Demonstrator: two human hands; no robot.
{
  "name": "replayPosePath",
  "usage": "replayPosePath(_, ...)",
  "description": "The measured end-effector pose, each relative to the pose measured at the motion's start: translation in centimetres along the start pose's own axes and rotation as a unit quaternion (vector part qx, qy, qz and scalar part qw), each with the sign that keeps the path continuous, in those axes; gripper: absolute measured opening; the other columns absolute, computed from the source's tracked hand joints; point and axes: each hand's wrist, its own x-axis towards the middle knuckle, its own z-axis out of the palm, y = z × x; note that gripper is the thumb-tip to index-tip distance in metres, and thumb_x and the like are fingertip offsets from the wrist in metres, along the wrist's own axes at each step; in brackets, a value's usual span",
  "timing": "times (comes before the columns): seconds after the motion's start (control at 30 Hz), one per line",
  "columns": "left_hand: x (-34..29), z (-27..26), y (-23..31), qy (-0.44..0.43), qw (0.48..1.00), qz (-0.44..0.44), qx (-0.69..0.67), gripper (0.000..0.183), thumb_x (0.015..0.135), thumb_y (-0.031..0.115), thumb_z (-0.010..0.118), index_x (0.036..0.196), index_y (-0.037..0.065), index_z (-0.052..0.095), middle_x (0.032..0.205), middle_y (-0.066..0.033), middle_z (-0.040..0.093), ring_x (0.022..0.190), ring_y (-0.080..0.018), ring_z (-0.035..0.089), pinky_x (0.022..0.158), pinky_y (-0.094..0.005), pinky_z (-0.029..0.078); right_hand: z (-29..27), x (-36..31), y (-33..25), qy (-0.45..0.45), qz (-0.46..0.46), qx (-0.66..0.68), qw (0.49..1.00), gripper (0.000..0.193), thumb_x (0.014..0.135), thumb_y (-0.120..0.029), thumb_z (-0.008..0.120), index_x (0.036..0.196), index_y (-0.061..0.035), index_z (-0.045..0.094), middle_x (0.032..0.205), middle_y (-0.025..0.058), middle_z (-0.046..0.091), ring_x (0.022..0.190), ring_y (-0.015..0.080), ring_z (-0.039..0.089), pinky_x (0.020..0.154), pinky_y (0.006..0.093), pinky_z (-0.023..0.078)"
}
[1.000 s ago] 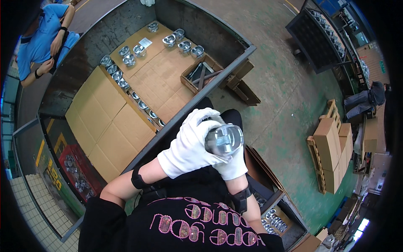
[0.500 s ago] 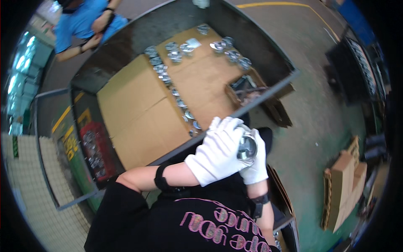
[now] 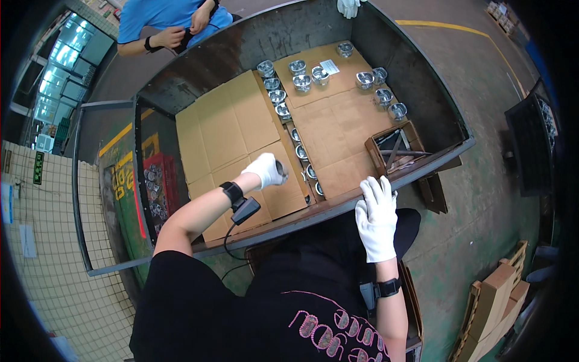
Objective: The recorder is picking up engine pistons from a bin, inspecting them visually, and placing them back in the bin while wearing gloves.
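My left hand (image 3: 262, 171), in a white glove, is closed around a shiny metal piston (image 3: 281, 168). The fingers hide much of it. It is over the left cardboard sheet (image 3: 217, 130) inside a large steel bin. My right hand (image 3: 377, 218), also gloved, has its fingers stretched out at the bin's near rim (image 3: 338, 207) and holds nothing. Several similar pistons (image 3: 281, 110) stand in a row along the gap between the cardboard sheets. More pistons (image 3: 383, 96) stand on the right sheet (image 3: 329, 133), along with a white paper slip (image 3: 329, 67).
A small cardboard box (image 3: 395, 148) with tools sits in the bin's near right corner. Left of the bin, a red crate (image 3: 160, 187) holds metal parts. A person in blue (image 3: 169, 24) is beyond the far left wall. Flattened cartons (image 3: 497, 301) stand at right.
My hands have parted. The left has carried the piston forward and left over the cardboard; the right has let go and opened by the rim. The view has shifted.
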Motion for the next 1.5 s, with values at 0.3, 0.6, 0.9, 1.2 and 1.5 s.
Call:
replayPosePath(0.3,3.0,9.1,0.4,-0.045,0.996,-0.056,0.051,0.056,0.069,0.03,0.079,0.109,-0.004,0.06,0.115,-0.0252,0.059,0.101,-0.0371,0.063,0.085,-0.0385,0.054,-0.1,0.4,0.4,-0.031,0.009,0.007,0.999,0.039,0.078,-0.006,0.063,0.117,-0.0085,0.06,0.126,0.0115,0.057,0.125,0.0359,0.046,0.098,0.057,0.038)
replayPosePath(0.6,4.9,4.3,0.8,-0.061,0.997,-0.026,0.05,0.06,0.073,0.042,0.076,0.106,-0.006,0.062,0.107,-0.0272,0.062,0.094,-0.0366,0.065,0.082,-0.0389,0.054,-0.8,1.9,-0.2,-0.015,0.044,0.001,0.999,0.036,0.078,-0.006,0.065,0.113,-0.0111,0.063,0.122,0.0096,0.061,0.124,0.033,0.049,0.108,0.0604,0.026)
replayPosePath(0.9,24.1,-7.0,-1.8,0.161,0.984,0.063,0.052,0.05,0.081,0.031,0.065,0.12,0.001,0.058,0.116,-0.0234,0.062,0.103,-0.0405,0.061,0.091,-0.0425,0.049,1.1,7.0,1.9,0.078,0.038,0.002,0.996,0.023,0.073,-0.007,0.068,0.096,-0.0076,0.066,0.096,0.0084,0.068,0.097,0.027,0.064,0.097,0.0449,0.042)
replayPosePath(1.2,32.4,-5.9,2.5,0.238,0.966,0.003,0.101,0.021,0.087,0.013,0.05,0.106,0.006,0.058,0.112,-0.0216,0.062,0.102,-0.0375,0.063,0.084,-0.0448,0.053,1.0,7.6,2.1,0.048,0.066,0.005,0.997,0.02,0.074,-0.009,0.065,0.093,-0.0055,0.066,0.09,0.0097,0.067,0.09,0.0284,0.063,0.092,0.0433,0.044)
replayPosePath(1.5,26.0,-1.8,3.0,0.146,0.967,0.105,0.178,0.02,0.079,0.021,0.063,0.09,0.005,0.07,0.09,-0.02,0.068,0.084,-0.0362,0.067,0.074,-0.0421,0.054,1.4,7.2,2.2,0.074,0.05,-0.001,0.996,0.015,0.075,-0.01,0.065,0.089,-0.0069,0.067,0.089,0.0084,0.067,0.091,0.0264,0.063,0.096,0.043,0.043)
